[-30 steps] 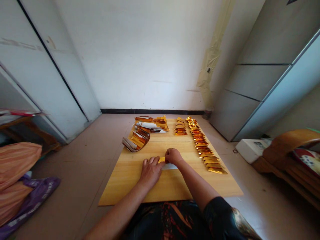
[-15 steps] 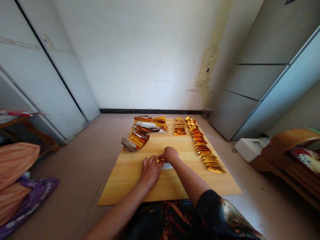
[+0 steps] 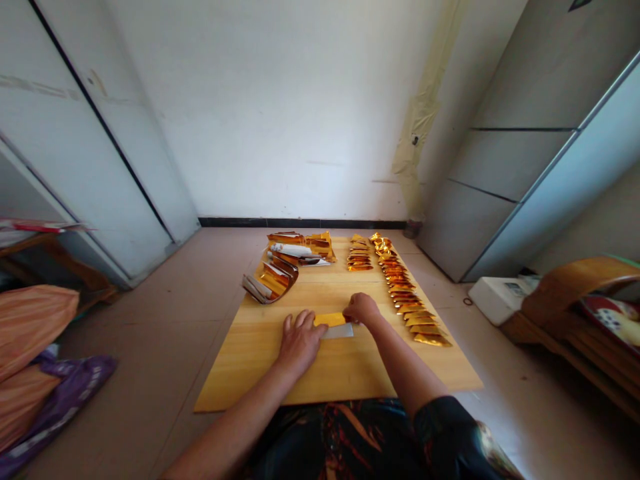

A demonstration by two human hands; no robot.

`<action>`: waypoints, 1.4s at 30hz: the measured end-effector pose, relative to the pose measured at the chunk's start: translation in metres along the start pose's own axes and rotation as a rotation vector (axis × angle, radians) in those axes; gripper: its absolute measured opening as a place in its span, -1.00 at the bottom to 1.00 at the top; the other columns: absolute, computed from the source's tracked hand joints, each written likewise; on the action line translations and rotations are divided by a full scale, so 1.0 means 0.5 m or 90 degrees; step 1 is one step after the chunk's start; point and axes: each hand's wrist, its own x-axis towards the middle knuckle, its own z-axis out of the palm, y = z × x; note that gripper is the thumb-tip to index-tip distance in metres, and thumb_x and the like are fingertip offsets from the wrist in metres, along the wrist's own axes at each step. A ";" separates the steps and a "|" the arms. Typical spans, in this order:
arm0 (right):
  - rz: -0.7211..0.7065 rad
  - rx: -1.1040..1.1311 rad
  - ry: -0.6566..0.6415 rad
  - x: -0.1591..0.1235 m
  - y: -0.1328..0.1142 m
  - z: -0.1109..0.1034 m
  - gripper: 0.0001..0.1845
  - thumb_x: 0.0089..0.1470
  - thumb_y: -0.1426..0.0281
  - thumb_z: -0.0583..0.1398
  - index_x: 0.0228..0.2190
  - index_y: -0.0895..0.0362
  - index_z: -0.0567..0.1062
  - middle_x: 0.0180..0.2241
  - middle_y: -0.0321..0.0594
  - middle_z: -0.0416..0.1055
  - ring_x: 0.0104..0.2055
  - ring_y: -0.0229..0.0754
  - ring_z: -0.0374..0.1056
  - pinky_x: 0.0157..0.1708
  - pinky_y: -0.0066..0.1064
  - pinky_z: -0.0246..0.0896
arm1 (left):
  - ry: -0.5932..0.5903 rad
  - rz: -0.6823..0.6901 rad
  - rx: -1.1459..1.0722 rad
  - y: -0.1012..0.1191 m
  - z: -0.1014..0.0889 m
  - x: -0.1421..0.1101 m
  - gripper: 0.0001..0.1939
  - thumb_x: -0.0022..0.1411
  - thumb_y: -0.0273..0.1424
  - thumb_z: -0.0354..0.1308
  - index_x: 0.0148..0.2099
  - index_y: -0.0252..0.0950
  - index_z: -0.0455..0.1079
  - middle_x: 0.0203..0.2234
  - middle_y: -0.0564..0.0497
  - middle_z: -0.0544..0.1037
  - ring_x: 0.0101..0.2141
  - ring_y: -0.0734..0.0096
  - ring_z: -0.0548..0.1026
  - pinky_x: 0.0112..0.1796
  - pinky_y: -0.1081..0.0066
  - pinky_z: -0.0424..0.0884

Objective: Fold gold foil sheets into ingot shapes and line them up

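Observation:
A sheet of gold foil paper [image 3: 329,320] lies partly folded on the wooden board, with a pale silvery-white strip [image 3: 339,331] along its near side. My left hand [image 3: 300,339] rests flat at the left end of the paper, fingers spread, the fingertips touching it. At the opposite end my right hand [image 3: 363,308] is closed in a pinch on the foil's edge; its fingertips are partly hidden. Right of that hand runs a long row of folded gold foil pieces [image 3: 400,287], overlapping one another. A shorter row of folded pieces [image 3: 359,255] stands farther back.
Loose foil sheets and curled packs [image 3: 273,277] lie at the board's back left, beside a white roll [image 3: 293,251]. The wooden board [image 3: 240,373] sits low over a tiled floor. Plastic bags [image 3: 65,393] lie left; a white box [image 3: 500,299] and wooden seat [image 3: 575,320] stand right.
My right hand has moved right along the foil paper, away from my left hand. More of the gold sheet and the pale strip now shows between them. My left hand stays in place.

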 end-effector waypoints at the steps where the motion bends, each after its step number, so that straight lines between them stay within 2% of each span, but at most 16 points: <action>1: -0.018 0.005 0.030 -0.004 0.008 -0.001 -0.91 -0.27 0.47 0.25 -0.55 0.16 0.55 -0.54 -0.22 0.50 -0.45 -0.23 0.40 -0.49 -0.54 0.20 | 0.002 0.002 -0.001 -0.002 -0.001 0.003 -0.67 0.25 -0.48 -0.01 -0.04 -0.01 0.42 0.07 -0.09 0.37 0.15 0.06 0.19 0.06 -0.16 0.04; 3: -0.088 0.023 0.097 -0.014 0.023 0.000 -0.83 -0.23 0.51 0.23 -0.45 0.15 0.55 -0.44 -0.23 0.51 -0.40 -0.25 0.39 -0.43 -0.53 0.20 | 0.003 0.006 -0.003 -0.007 -0.003 0.010 -0.66 0.24 -0.50 -0.01 -0.05 -0.01 0.42 0.09 -0.07 0.37 0.15 0.06 0.19 0.06 -0.16 0.04; 6: -0.292 0.062 0.158 -0.031 0.040 0.008 -0.77 -0.14 0.57 0.19 -0.37 0.13 0.55 -0.29 -0.20 0.50 -0.29 -0.26 0.38 -0.28 -0.49 0.22 | 0.009 0.027 -0.007 -0.014 -0.007 0.022 -0.68 0.23 -0.51 -0.01 -0.09 -0.03 0.45 0.10 -0.03 0.37 0.15 0.07 0.19 0.06 -0.15 0.05; 9: -0.491 0.039 0.140 -0.046 0.054 0.017 -0.77 -0.06 0.57 0.16 -0.35 0.12 0.56 -0.25 -0.19 0.50 -0.20 -0.23 0.37 -0.12 -0.39 0.18 | 0.026 0.103 -0.014 -0.021 -0.008 0.035 -0.71 0.24 -0.51 -0.01 -0.13 -0.09 0.47 0.06 -0.02 0.40 0.12 0.14 0.23 0.06 -0.02 0.11; 11: -0.541 -0.007 0.101 -0.053 0.062 0.019 -0.78 -0.06 0.56 0.17 -0.35 0.12 0.56 -0.25 -0.19 0.50 -0.19 -0.20 0.36 -0.10 -0.36 0.16 | 0.019 0.166 -0.024 -0.028 -0.006 0.046 -0.74 0.25 -0.49 0.00 -0.15 -0.14 0.47 -0.03 -0.03 0.46 0.05 0.22 0.30 0.02 0.14 0.21; 13: -0.542 -0.040 0.071 -0.060 0.070 0.018 -0.76 -0.08 0.52 0.21 -0.30 0.11 0.57 -0.19 -0.19 0.49 -0.16 -0.18 0.35 -0.10 -0.36 0.15 | -0.005 0.194 -0.028 -0.037 -0.005 0.059 -0.76 0.25 -0.48 0.00 -0.15 -0.18 0.47 -0.16 -0.02 0.52 -0.08 0.29 0.39 -0.07 0.26 0.28; 16: -0.513 -0.064 0.056 -0.072 0.075 0.017 -0.71 -0.04 0.43 0.23 -0.20 0.06 0.55 -0.11 -0.20 0.45 -0.09 -0.14 0.31 -0.10 -0.33 0.13 | -0.027 0.204 -0.031 -0.053 -0.004 0.077 -0.76 0.22 -0.50 0.01 -0.17 -0.21 0.48 -0.25 -0.01 0.54 -0.21 0.34 0.44 -0.13 0.31 0.30; 19: -0.492 -0.079 0.068 -0.081 0.074 0.027 -0.68 -0.01 0.35 0.24 -0.15 0.01 0.52 -0.08 -0.20 0.43 -0.05 -0.12 0.27 -0.10 -0.30 0.09 | -0.026 0.205 -0.035 -0.058 -0.006 0.087 -0.79 0.20 -0.51 0.01 -0.24 -0.24 0.47 -0.28 -0.02 0.54 -0.22 0.35 0.45 -0.09 0.30 0.28; 22: -0.494 -0.079 0.091 -0.085 0.065 0.043 -0.71 0.01 0.32 0.25 -0.15 0.00 0.52 -0.11 -0.21 0.42 -0.07 -0.14 0.24 -0.09 -0.30 0.05 | -0.009 0.166 -0.044 -0.049 -0.005 0.087 -0.88 0.18 -0.44 0.07 -0.28 -0.28 0.44 -0.31 -0.04 0.53 -0.23 0.32 0.45 -0.07 0.27 0.29; 28: -0.461 -0.082 0.100 -0.094 0.046 0.053 -0.74 0.03 0.31 0.25 -0.18 0.01 0.52 -0.14 -0.21 0.40 -0.10 -0.15 0.22 -0.11 -0.32 0.02 | 0.039 0.136 -0.117 -0.034 0.007 0.072 -0.85 0.14 -0.54 0.06 -0.29 -0.26 0.43 -0.23 -0.05 0.50 -0.17 0.32 0.42 -0.11 0.33 0.32; 33: -0.451 -0.063 0.123 -0.088 0.047 0.060 -0.81 0.07 0.29 0.23 -0.23 0.01 0.54 -0.17 -0.21 0.40 -0.12 -0.18 0.22 -0.12 -0.33 0.00 | 0.011 0.131 -0.130 -0.034 0.001 0.059 -0.76 0.05 -0.54 0.07 -0.21 -0.21 0.41 -0.11 -0.03 0.46 -0.05 0.28 0.37 -0.03 0.24 0.24; 36: -0.457 -0.039 0.139 -0.077 0.052 0.068 -0.84 0.08 0.27 0.23 -0.27 -0.01 0.56 -0.20 -0.22 0.41 -0.14 -0.19 0.24 -0.13 -0.34 -0.01 | -0.010 0.123 -0.122 -0.031 -0.005 0.053 -0.77 0.02 -0.49 0.11 -0.21 -0.20 0.39 -0.05 -0.04 0.43 -0.01 0.24 0.34 0.01 0.17 0.19; 42: -0.464 -0.008 0.140 -0.066 0.057 0.071 -0.84 0.08 0.25 0.23 -0.28 -0.05 0.58 -0.23 -0.25 0.43 -0.16 -0.20 0.27 -0.16 -0.35 0.01 | 0.003 0.105 -0.091 -0.019 -0.002 0.049 -0.85 0.13 -0.46 0.05 -0.24 -0.20 0.39 -0.07 -0.04 0.43 -0.01 0.24 0.32 0.02 0.11 0.12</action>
